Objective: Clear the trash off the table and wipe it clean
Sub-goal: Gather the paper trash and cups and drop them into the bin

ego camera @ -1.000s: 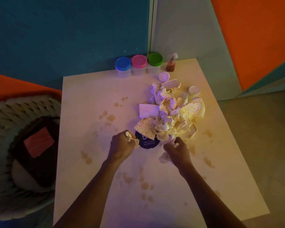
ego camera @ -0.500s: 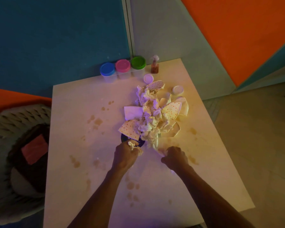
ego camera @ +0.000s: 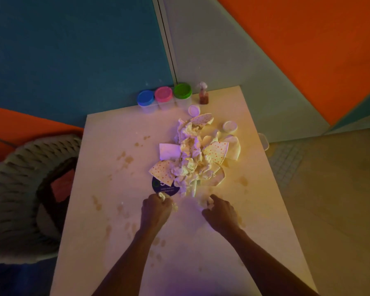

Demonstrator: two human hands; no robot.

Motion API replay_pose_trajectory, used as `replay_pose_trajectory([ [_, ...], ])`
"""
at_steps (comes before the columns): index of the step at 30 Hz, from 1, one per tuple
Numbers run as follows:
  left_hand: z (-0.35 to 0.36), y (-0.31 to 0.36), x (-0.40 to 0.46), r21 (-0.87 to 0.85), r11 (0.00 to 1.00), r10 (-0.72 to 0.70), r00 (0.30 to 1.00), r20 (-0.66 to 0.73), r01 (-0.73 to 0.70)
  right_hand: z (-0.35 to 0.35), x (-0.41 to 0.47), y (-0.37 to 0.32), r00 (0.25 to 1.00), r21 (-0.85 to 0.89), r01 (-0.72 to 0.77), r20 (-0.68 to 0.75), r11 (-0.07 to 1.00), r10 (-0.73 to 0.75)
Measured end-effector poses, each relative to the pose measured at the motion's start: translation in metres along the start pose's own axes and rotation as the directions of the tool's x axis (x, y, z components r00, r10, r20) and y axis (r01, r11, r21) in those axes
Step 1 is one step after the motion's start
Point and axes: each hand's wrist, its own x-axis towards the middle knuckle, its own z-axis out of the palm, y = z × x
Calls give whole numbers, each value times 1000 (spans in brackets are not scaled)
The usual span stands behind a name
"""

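A heap of trash (ego camera: 192, 159) lies in the middle of the pale table (ego camera: 107, 150): crumpled tissues, dotted paper plate pieces and a dark round disc (ego camera: 158, 188) at its near edge. My left hand (ego camera: 156, 210) is curled around a crumpled tissue scrap (ego camera: 162, 196) just in front of the disc. My right hand (ego camera: 220, 214) grips another small scrap (ego camera: 209, 200) at the heap's near right edge. Brown stains (ego camera: 124, 159) dot the tabletop.
Three jars with blue (ego camera: 145, 99), pink (ego camera: 163, 95) and green (ego camera: 182, 91) lids and a small bottle (ego camera: 203, 96) stand at the far edge. Two white lids (ego camera: 230, 126) lie near the heap. A woven basket (ego camera: 26, 189) sits on the floor at left.
Both hands have drawn back a little from the heap toward me, each still holding its scrap. The view has shifted, so the table sits further right.
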Motion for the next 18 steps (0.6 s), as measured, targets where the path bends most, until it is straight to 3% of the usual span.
replay_pose_trajectory([
  [4,0,21,-3,-64,993,-98,993,-66,94,-18,3,-7,998,191,-11,-51,981,22],
  [9,-3,37,14,59,998,-12,997,-70,16,-44,16,-21,993,347,-91,-37,933,111],
  [14,-11,61,18,11,991,136,986,-93,-136,-61,32,-30,994,426,-99,10,899,104],
  [18,-5,65,38,38,969,248,965,-81,-246,-60,48,-33,983,458,-123,-65,880,172],
])
